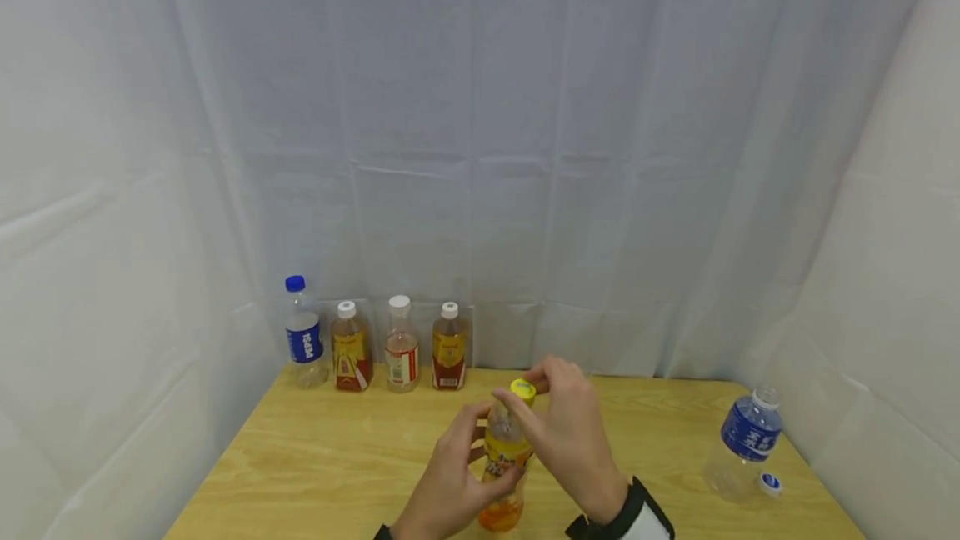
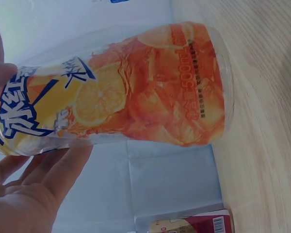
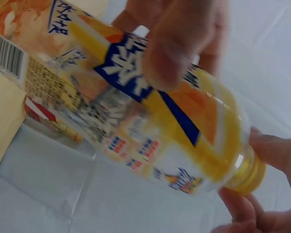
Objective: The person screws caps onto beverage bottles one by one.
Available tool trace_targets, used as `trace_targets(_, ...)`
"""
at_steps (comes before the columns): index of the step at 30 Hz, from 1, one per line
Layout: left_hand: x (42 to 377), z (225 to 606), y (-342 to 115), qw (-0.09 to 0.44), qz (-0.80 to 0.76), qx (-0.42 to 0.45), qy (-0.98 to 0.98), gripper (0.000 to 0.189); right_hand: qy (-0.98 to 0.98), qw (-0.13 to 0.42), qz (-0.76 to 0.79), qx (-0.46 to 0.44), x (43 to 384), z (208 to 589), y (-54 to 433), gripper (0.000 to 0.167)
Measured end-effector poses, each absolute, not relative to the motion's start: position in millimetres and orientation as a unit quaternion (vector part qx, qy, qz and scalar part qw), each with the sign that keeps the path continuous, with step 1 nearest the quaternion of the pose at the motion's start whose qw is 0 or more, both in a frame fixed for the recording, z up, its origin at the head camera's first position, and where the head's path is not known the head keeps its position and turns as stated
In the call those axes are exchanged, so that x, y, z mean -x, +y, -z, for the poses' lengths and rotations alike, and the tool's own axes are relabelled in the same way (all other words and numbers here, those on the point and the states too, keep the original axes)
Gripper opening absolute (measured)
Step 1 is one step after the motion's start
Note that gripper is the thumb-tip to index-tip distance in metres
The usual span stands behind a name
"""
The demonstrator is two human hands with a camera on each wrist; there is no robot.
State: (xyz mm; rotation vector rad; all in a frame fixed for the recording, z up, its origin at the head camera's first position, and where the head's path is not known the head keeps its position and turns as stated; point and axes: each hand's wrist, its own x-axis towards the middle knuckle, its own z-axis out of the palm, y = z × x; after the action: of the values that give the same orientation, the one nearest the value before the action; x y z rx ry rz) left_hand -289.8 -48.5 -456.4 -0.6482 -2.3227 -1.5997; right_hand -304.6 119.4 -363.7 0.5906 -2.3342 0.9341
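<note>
A clear plastic iced tea bottle (image 1: 507, 450) with a yellow and orange label stands nearly upright between both hands at the front of the table. My left hand (image 1: 450, 473) grips it round the middle, thumb on the near side. Up at the neck, my right hand (image 1: 573, 432) pinches the yellow cap (image 1: 522, 391) between thumb and fingers. The right wrist view shows the cap (image 3: 252, 175) seated on the bottle's mouth. In the left wrist view the printed orange slices on the label (image 2: 150, 87) show, with the bottle's base close to the wooden tabletop.
Along the back left stand a Pepsi bottle (image 1: 305, 344) with a blue cap, two brown-tinted bottles (image 1: 351, 352) (image 1: 449, 350) and a clear bottle (image 1: 402, 348), all white-capped. At right are an uncapped blue-labelled bottle (image 1: 750, 432) and a loose cap (image 1: 770, 484). White sheeting (image 1: 480, 148) surrounds the table.
</note>
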Motion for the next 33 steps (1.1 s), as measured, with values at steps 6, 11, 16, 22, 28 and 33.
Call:
trace_targets(6,291.9,453.5,-52.5,0.096,0.576,0.237,-0.776,0.063,-0.828,0.170,-0.415,-0.338,314.2,360.5,136.0,0.028)
trace_targets(11,293.3,453.2,-54.7,0.068,0.593,0.244,-0.765,0.063,-0.794,0.111,-0.428,-0.417,319.9,358.2,151.2,0.027)
trace_targets(16,294.9,453.9,-52.5,0.074,0.593,0.252,-0.762,0.063,-0.802,0.148,-0.425,-0.394,316.7,358.8,147.5,0.018)
trace_targets(22,293.5,454.2,-47.2,0.107,0.584,0.230,-0.771,0.063,-0.842,0.204,-0.417,-0.273,307.8,361.1,127.1,0.010)
trace_targets(28,295.3,452.1,-51.2,0.099,0.594,0.226,-0.765,0.061,-0.837,0.161,-0.418,-0.315,312.2,356.8,132.8,0.027)
trace_targets(33,295.2,452.9,-56.0,0.073,0.608,0.233,-0.756,0.059,-0.802,0.116,-0.448,-0.377,317.1,357.9,146.2,0.028)
